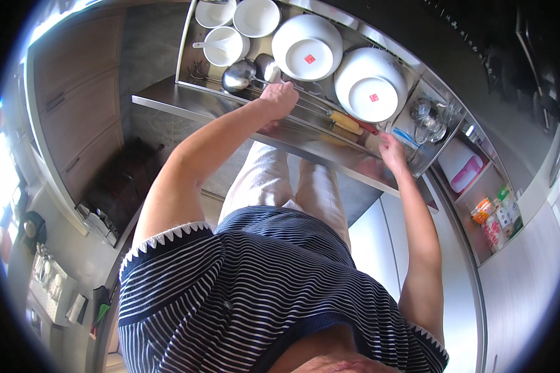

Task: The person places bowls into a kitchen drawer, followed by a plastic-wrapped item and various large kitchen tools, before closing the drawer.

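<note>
My left hand [280, 99] is curled over the shaft of a steel ladle [239, 76], just inside the front of a pulled-out metal drawer [182, 100]. Other long utensils lie along the drawer's front, with wooden handles [345, 122] and a red handle [367, 127]. At the right end of these handles is my right hand [393, 151], fingers bent; whether they grip anything cannot be seen. Behind the utensils, two large white bowls, one to the left [303, 39] and one to the right [368, 79], rest upside down. A small white bowl [221, 58] holds a white spoon [210, 45].
More white bowls [256, 17] stand at the drawer's back left. Clear glassware [429, 119] occupies its right compartment. Food packets [494, 219] and a pink-and-white item [466, 172] fill a pull-out at right. Tall cabinet doors [77, 84] rise at left.
</note>
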The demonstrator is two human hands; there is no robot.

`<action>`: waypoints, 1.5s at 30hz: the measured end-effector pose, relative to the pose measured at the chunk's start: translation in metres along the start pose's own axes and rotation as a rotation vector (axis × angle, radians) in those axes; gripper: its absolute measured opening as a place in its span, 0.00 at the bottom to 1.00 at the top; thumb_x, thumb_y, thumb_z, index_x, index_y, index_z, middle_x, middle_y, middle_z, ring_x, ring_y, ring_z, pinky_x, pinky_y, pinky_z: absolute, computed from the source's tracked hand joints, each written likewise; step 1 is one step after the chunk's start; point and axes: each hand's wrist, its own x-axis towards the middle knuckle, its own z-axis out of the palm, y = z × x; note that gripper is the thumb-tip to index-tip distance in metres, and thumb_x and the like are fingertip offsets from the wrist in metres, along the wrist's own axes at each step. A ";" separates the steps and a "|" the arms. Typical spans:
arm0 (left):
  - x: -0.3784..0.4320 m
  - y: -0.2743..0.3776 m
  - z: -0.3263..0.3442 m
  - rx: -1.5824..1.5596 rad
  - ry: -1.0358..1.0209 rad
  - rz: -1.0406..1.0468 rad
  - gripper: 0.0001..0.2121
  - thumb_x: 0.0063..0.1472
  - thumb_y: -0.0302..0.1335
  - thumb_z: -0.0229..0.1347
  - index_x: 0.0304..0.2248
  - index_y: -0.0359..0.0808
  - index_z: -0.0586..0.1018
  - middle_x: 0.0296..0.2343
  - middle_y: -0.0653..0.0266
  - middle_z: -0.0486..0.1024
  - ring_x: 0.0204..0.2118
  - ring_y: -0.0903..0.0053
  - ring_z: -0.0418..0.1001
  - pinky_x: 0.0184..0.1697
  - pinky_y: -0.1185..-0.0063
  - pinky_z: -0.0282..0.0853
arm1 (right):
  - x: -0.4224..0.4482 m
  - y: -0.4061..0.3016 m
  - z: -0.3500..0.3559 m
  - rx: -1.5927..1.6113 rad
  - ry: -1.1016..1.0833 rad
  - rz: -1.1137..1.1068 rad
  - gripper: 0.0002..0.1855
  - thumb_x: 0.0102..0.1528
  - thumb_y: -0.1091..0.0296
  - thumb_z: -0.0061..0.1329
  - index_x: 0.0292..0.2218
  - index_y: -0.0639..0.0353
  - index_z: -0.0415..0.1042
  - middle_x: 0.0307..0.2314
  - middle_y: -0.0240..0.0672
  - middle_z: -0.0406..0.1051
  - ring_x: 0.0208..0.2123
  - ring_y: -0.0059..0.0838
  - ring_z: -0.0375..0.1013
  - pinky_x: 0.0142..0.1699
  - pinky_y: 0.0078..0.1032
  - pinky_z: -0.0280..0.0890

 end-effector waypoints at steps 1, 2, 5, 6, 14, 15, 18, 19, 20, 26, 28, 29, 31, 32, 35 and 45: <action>-0.003 0.002 -0.003 -0.031 0.019 -0.022 0.09 0.48 0.23 0.47 0.29 0.33 0.76 0.32 0.56 0.71 0.36 0.66 0.71 0.37 0.74 0.67 | -0.006 -0.001 -0.004 0.004 0.005 -0.009 0.18 0.45 0.71 0.42 0.40 0.60 0.65 0.35 0.41 0.69 0.35 0.33 0.70 0.41 0.26 0.63; -0.009 0.001 -0.007 -0.053 -0.001 -0.042 0.09 0.48 0.23 0.47 0.31 0.35 0.75 0.33 0.56 0.70 0.36 0.65 0.70 0.37 0.74 0.67 | -0.011 -0.003 -0.008 0.007 0.007 -0.025 0.18 0.45 0.71 0.42 0.40 0.61 0.66 0.34 0.42 0.69 0.35 0.34 0.70 0.40 0.26 0.64; -0.020 -0.003 -0.013 -0.134 -0.017 -0.099 0.13 0.48 0.24 0.45 0.35 0.40 0.73 0.33 0.56 0.69 0.37 0.65 0.69 0.37 0.73 0.65 | -0.024 -0.006 -0.016 0.056 -0.009 -0.051 0.17 0.45 0.70 0.42 0.39 0.63 0.66 0.32 0.42 0.70 0.34 0.34 0.71 0.41 0.26 0.64; -0.024 -0.006 -0.014 -0.180 0.021 -0.119 0.14 0.48 0.24 0.44 0.36 0.41 0.74 0.33 0.56 0.69 0.36 0.65 0.69 0.38 0.73 0.65 | -0.028 -0.006 -0.018 0.078 -0.015 -0.071 0.16 0.45 0.70 0.42 0.39 0.63 0.66 0.32 0.42 0.70 0.34 0.34 0.71 0.40 0.25 0.64; -0.095 -0.030 -0.033 -0.398 0.449 -0.202 0.12 0.47 0.26 0.46 0.33 0.40 0.75 0.30 0.59 0.71 0.35 0.66 0.69 0.40 0.74 0.64 | -0.039 -0.040 -0.020 0.028 -0.070 -0.141 0.14 0.46 0.69 0.42 0.37 0.60 0.68 0.30 0.40 0.71 0.33 0.34 0.71 0.39 0.26 0.64; -0.100 -0.037 -0.035 -0.420 0.492 -0.220 0.12 0.47 0.26 0.46 0.33 0.41 0.75 0.30 0.59 0.71 0.35 0.65 0.69 0.39 0.74 0.64 | -0.030 -0.049 -0.020 -0.070 -0.062 -0.228 0.13 0.46 0.71 0.42 0.36 0.59 0.68 0.30 0.40 0.71 0.33 0.36 0.70 0.40 0.28 0.64; -0.108 -0.052 -0.023 -0.449 0.644 -0.282 0.09 0.46 0.25 0.47 0.30 0.39 0.75 0.26 0.60 0.70 0.31 0.65 0.69 0.35 0.74 0.66 | 0.001 -0.071 0.002 -0.251 -0.002 -0.440 0.13 0.46 0.72 0.41 0.37 0.59 0.67 0.30 0.42 0.69 0.35 0.40 0.68 0.40 0.31 0.63; -0.109 -0.053 -0.018 -0.455 0.635 -0.297 0.10 0.47 0.25 0.46 0.30 0.40 0.75 0.27 0.60 0.70 0.31 0.65 0.69 0.35 0.73 0.65 | 0.012 -0.077 0.011 -0.268 0.000 -0.479 0.14 0.46 0.72 0.41 0.37 0.59 0.66 0.31 0.43 0.69 0.35 0.41 0.67 0.40 0.32 0.62; -0.109 -0.054 -0.015 -0.455 0.623 -0.307 0.10 0.48 0.25 0.45 0.30 0.41 0.75 0.28 0.61 0.71 0.32 0.65 0.69 0.36 0.73 0.65 | 0.019 -0.088 0.019 -0.277 0.005 -0.515 0.15 0.46 0.72 0.41 0.38 0.58 0.65 0.31 0.44 0.68 0.36 0.42 0.67 0.39 0.34 0.62; -0.079 -0.094 -0.021 -0.536 0.587 -0.446 0.11 0.43 0.27 0.49 0.29 0.36 0.75 0.25 0.52 0.72 0.29 0.62 0.71 0.34 0.72 0.66 | 0.041 -0.139 0.052 -0.556 -0.176 -0.290 0.16 0.51 0.73 0.32 0.42 0.58 0.61 0.33 0.47 0.65 0.37 0.45 0.66 0.41 0.35 0.62; -0.052 -0.137 0.001 -0.987 0.545 -0.609 0.11 0.43 0.26 0.49 0.28 0.32 0.75 0.22 0.54 0.73 0.26 0.67 0.72 0.31 0.75 0.68 | 0.044 -0.155 0.051 -0.570 -0.183 -0.222 0.14 0.52 0.73 0.31 0.40 0.59 0.60 0.34 0.48 0.64 0.37 0.46 0.67 0.40 0.36 0.63; -0.043 -0.153 -0.001 -1.220 0.445 -0.725 0.11 0.43 0.25 0.49 0.28 0.29 0.75 0.21 0.56 0.73 0.24 0.70 0.73 0.28 0.78 0.69 | 0.048 -0.156 0.055 -0.591 -0.170 -0.215 0.13 0.52 0.73 0.31 0.40 0.59 0.60 0.34 0.47 0.65 0.37 0.45 0.67 0.40 0.37 0.63; -0.030 -0.173 0.009 -1.496 0.416 -0.659 0.09 0.46 0.21 0.49 0.29 0.27 0.73 0.26 0.54 0.71 0.24 0.70 0.72 0.23 0.80 0.71 | 0.051 -0.156 0.059 -0.625 -0.145 -0.206 0.11 0.51 0.73 0.32 0.38 0.60 0.61 0.34 0.47 0.65 0.36 0.45 0.67 0.40 0.37 0.63; -0.027 -0.158 -0.018 -1.828 0.433 -0.843 0.08 0.47 0.19 0.49 0.30 0.28 0.72 0.29 0.53 0.70 0.25 0.69 0.72 0.22 0.79 0.72 | 0.050 -0.156 0.059 -0.634 -0.127 -0.192 0.11 0.51 0.73 0.32 0.38 0.60 0.61 0.33 0.46 0.65 0.35 0.45 0.68 0.39 0.37 0.63; -0.007 -0.162 -0.013 -1.785 0.419 -0.824 0.11 0.50 0.20 0.46 0.36 0.29 0.69 0.31 0.56 0.70 0.27 0.69 0.72 0.24 0.76 0.73 | 0.049 -0.152 0.062 -0.665 -0.071 -0.203 0.10 0.51 0.72 0.32 0.36 0.59 0.61 0.31 0.45 0.66 0.32 0.45 0.69 0.36 0.37 0.64; 0.013 -0.171 0.012 -2.011 0.618 -0.958 0.18 0.48 0.13 0.38 0.41 0.28 0.64 0.36 0.50 0.66 0.34 0.59 0.70 0.28 0.66 0.74 | 0.048 -0.141 0.069 -0.780 -0.020 -0.220 0.08 0.49 0.71 0.35 0.32 0.58 0.66 0.30 0.41 0.66 0.29 0.40 0.71 0.33 0.33 0.66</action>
